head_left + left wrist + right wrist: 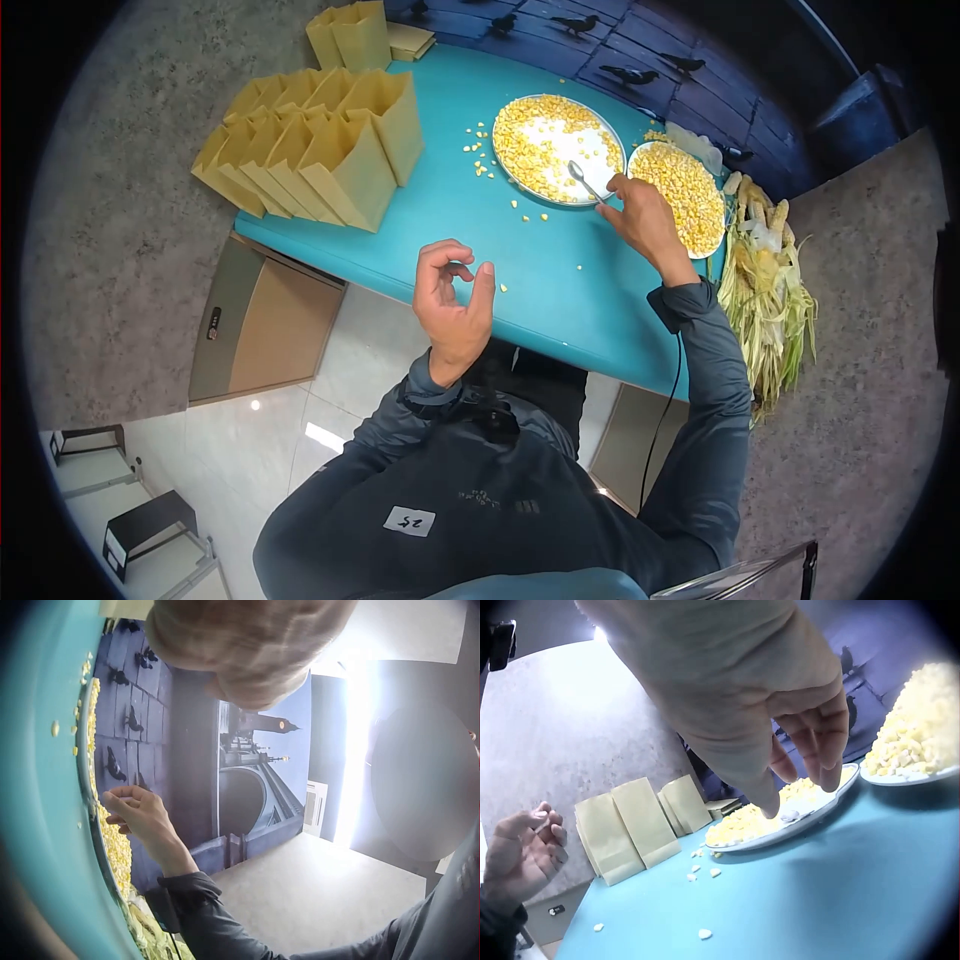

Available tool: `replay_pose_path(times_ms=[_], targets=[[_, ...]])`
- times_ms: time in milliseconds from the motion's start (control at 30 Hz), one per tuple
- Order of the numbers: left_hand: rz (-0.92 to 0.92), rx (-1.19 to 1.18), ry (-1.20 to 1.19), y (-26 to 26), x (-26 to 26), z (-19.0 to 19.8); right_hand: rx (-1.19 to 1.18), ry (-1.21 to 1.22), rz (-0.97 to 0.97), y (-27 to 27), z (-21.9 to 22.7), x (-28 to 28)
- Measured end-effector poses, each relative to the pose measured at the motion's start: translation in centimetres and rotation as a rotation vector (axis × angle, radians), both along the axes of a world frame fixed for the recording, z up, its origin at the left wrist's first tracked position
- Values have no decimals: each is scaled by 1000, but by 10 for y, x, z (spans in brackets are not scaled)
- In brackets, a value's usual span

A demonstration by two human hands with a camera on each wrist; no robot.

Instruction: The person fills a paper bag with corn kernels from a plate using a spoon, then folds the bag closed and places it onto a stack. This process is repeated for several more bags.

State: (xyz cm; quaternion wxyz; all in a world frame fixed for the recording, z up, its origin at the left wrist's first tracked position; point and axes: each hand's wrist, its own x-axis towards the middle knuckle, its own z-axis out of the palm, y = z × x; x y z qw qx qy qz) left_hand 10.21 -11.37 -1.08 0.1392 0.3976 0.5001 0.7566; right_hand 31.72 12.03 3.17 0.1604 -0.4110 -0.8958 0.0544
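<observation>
A metal spoon (576, 170) lies in a round white plate (594, 150) partly covered with yellow corn kernels (518, 140). Over the plate's right rim, my right hand (648, 222) reaches down with thumb and fingers bent around the spoon's handle end. In the right wrist view a gap shows between that thumb and the fingertips, and the spoon's bowl (790, 816) is below them. My left hand (455, 312) hovers by the table's front edge, palm up, fingers loosely curled with nothing in them.
A heaped plate of kernels (690, 195) stands right of the first. Corn husks and cobs (765, 290) lie at the table's right edge. Open paper bags (310, 150) stand in rows at the left, others (350, 38) behind them. Loose kernels (480, 168) dot the teal table (450, 130).
</observation>
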Motion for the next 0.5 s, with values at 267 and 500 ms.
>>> replay_pose_path(times_ms=[267,500], targets=[[62,-33,17,-58,8,-20,-213,-50,-12,27,-17,3],[116,-91,-13,-92,12,-24,-111,52,-28,29,-19,4]])
